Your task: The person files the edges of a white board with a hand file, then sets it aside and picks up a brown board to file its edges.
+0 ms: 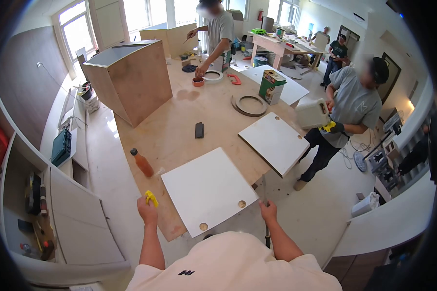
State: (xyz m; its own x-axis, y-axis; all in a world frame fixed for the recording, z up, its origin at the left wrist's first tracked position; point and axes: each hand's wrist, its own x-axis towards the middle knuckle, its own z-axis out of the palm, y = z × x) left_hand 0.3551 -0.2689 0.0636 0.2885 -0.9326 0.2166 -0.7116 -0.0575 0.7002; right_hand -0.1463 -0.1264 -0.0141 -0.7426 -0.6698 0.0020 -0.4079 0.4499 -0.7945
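Observation:
My left hand is closed around a small yellow plastic tool beside the table's near left edge. My right hand grips a thin, dark grey strip that stands up above the fist and also shows below it. Between my hands lies a white panel with two round holes along its near edge. The right fist is just off the panel's right corner. An orange-filled bottle with a dark cap stands past my left hand. A dark block lies beyond the panel.
The wooden table carries a second white panel, a coil of edge banding, a green can and a large wooden box. One co-worker reaches over the far side; another holds a white jug at right.

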